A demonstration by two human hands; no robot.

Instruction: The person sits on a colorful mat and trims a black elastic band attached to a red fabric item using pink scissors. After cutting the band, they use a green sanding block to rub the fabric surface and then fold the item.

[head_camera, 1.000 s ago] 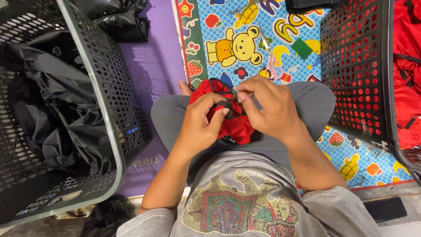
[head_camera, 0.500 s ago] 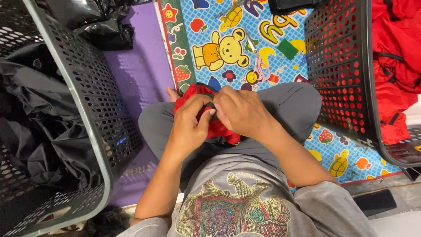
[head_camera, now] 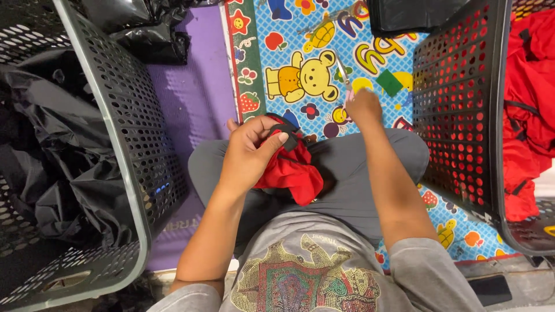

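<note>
I sit cross-legged on a colourful play mat (head_camera: 370, 34). My left hand (head_camera: 251, 156) grips a bunched red cloth piece (head_camera: 292, 173) with a black strap (head_camera: 288, 136) over my lap, thumb pressed on the strap. My right hand (head_camera: 364, 107) is stretched forward onto the mat, away from the cloth. Its fingers are at the handle end of small scissors (head_camera: 343, 72) lying on the mat. Whether the fingers are closed on the scissors is hidden by the back of the hand.
A dark perforated basket (head_camera: 121, 138) on my left holds black fabric (head_camera: 52, 150). Another dark basket (head_camera: 462, 115) on my right holds red garments (head_camera: 529, 86). Black bags (head_camera: 150, 34) lie at the top left, a purple mat (head_camera: 196, 98) beside them, and a dark phone (head_camera: 488, 289) at the bottom right.
My right hand has let go of the red cloth and reached forward to the scissors on the mat. My left hand alone keeps the cloth.
</note>
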